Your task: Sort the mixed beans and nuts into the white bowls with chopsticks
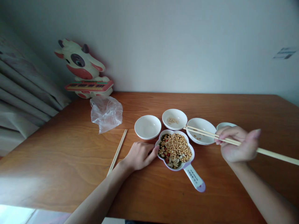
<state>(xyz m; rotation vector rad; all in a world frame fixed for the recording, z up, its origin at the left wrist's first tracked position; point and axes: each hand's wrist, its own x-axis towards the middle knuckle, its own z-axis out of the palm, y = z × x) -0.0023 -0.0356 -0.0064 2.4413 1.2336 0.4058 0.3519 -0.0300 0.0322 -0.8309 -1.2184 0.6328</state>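
Forearms (pixel 98 199) nearest | my left hand (pixel 141 155): thumb at pan (pixel 192 174) rim, finger closure unclear | right hand (pixel 240 146) grips chopsticks (pixel 207 133) | few bits in second bowl (pixel 174 113), third bowl (pixel 202 123) | most mix (pixel 178 146) in pan, between hands; early, I judge

Dim, cool light leaves pale glare on the table (pixel 21 183) at lower left, while the wall marking (pixel 285 53) looks blurred.
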